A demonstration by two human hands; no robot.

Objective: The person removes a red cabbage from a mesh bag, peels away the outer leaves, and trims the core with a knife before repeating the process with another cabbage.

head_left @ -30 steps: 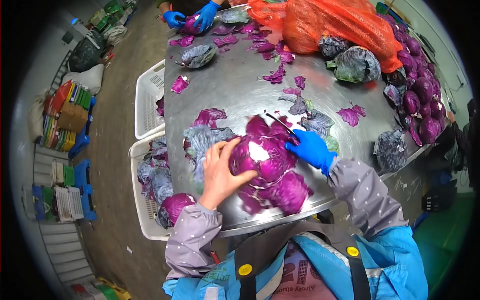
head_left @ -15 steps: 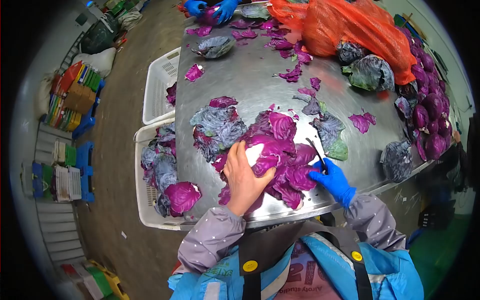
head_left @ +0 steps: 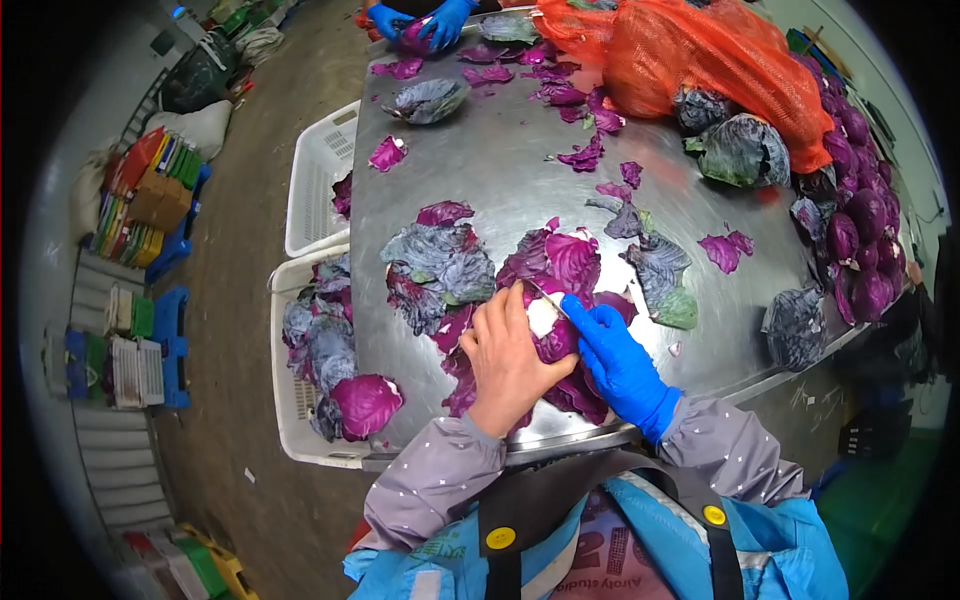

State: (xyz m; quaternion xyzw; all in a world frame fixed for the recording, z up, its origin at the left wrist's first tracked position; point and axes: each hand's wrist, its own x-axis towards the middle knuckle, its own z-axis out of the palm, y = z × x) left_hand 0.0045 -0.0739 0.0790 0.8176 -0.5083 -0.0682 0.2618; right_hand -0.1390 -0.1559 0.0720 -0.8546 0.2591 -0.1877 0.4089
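Observation:
My bare left hand is closed over the left side of a red cabbage near the table's front edge. In my blue-gloved right hand is a knife, its thin blade against the white cut part of the cabbage. Most of the handle is hidden by the glove. Loose purple leaves lie under and around the cabbage. To the left is a heap of dull blue-grey outer leaves; on the right lies another grey-green leaf.
Trimmed leaves fill a white crate left of the steel table. Behind it stands another white crate. An orange mesh sack and piled cabbages are at right. A co-worker's blue-gloved hands hold a cabbage at the far end.
My right hand has moved left with the knife, from beside the cabbage onto its white part. My left hand has shifted slightly right, still on the cabbage.

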